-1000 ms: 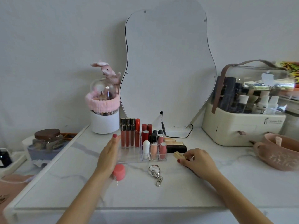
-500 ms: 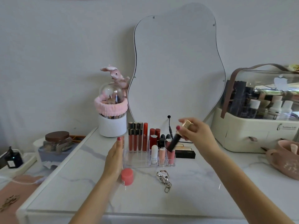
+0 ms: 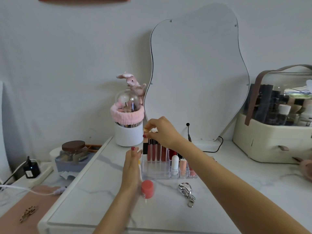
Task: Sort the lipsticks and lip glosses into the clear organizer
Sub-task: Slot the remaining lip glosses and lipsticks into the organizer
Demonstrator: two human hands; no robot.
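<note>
Clear plastic makes up the organizer (image 3: 162,175), a see-through box with little square slots on the white marble-look table (image 3: 236,191). The right hand (image 3: 162,130) is up over the back left corner of it, pinching a black lipstick (image 3: 145,146) with a shiny gold top. The lipstick stands straight up at that corner, but the fingers cover its top and the clear walls make it hard to tell if it sits inside a slot or just beside it. The left hand (image 3: 132,168) is flat and open, holding nothing, pressed against the left side of the organizer. Tall lip glosses (image 3: 156,152) in pink and red stand in the back row, partly hidden by the right arm. A white tube (image 3: 174,163) and peach tubes (image 3: 183,167) stand in the front row. A round pink cap (image 3: 147,188), a bit blurry, sits near the left wrist, and a shiny silver keychain (image 3: 186,193) lies in front of the box. A wavy mirror (image 3: 197,73) leans behind. The cream storage case (image 3: 270,146) is cut off at the right edge.
</note>
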